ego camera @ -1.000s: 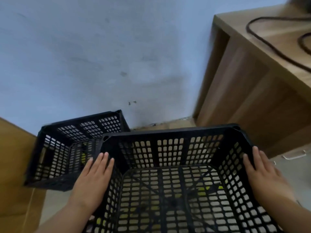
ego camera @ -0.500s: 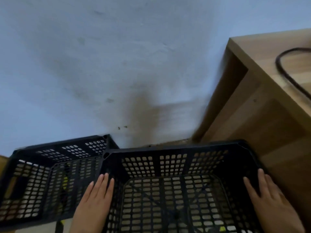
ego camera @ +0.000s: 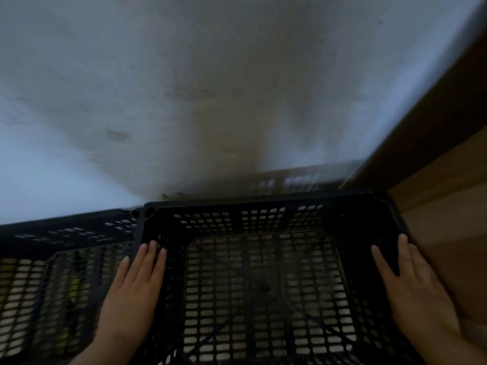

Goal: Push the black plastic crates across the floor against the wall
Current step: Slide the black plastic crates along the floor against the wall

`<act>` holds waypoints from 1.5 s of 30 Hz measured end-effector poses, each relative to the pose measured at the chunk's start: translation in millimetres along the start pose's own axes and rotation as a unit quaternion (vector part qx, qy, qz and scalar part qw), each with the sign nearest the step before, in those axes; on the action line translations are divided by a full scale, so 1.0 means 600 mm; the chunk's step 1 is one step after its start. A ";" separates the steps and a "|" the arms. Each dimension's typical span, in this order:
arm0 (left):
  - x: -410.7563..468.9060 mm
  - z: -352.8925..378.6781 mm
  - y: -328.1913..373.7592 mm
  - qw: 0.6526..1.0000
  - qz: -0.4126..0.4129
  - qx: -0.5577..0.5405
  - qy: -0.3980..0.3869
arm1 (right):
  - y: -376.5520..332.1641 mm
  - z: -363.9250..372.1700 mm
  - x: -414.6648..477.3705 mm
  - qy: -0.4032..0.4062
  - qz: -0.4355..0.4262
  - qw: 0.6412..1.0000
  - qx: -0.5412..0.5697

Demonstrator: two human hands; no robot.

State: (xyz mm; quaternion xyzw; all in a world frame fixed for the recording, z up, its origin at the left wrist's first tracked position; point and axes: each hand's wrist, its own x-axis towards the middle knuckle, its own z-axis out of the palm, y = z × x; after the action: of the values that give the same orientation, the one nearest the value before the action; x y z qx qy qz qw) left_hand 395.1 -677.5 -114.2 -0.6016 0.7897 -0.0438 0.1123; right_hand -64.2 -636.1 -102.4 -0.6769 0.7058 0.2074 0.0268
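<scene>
Two black perforated plastic crates stand side by side at the foot of a pale wall (ego camera: 184,88). The right crate (ego camera: 263,204) is in front of me, its far rim close to or at the wall. My left hand (ego camera: 134,293) lies flat on its left rim, fingers stretched forward. My right hand (ego camera: 413,291) lies flat on its right rim in the same way. The left crate (ego camera: 52,233) touches the right one at their far corners, and its far rim is also near the wall. The picture is blurred by motion.
A brown wooden cabinet (ego camera: 448,206) stands hard against the right crate's right side, beside my right hand. Pale floor shows through the crates' grid bottoms. A small yellow-green object (ego camera: 75,284) shows through the left crate's side wall.
The right crate has slid forward with both hands on its rims. The strip of floor before the wall has vanished, and the crate now lines up with the left crate's far rim.
</scene>
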 end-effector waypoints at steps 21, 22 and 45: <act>0.065 0.121 -0.002 0.992 -0.105 0.001 -0.062 | -0.078 0.083 0.115 0.020 0.016 0.999 0.045; 0.064 0.115 0.002 0.990 -0.126 -0.001 -0.062 | -0.080 0.078 0.114 0.038 0.013 0.999 0.036; -0.243 -0.293 0.116 0.986 0.140 -0.080 0.046 | -0.181 -0.171 -0.400 0.139 0.150 0.960 0.192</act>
State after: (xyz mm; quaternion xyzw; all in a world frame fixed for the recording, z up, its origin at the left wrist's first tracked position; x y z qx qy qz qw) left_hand 326.1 -530.0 60.4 -0.4891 0.8716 0.0081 0.0328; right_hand 85.4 -443.1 39.5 -0.5676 0.8225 -0.0264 0.0262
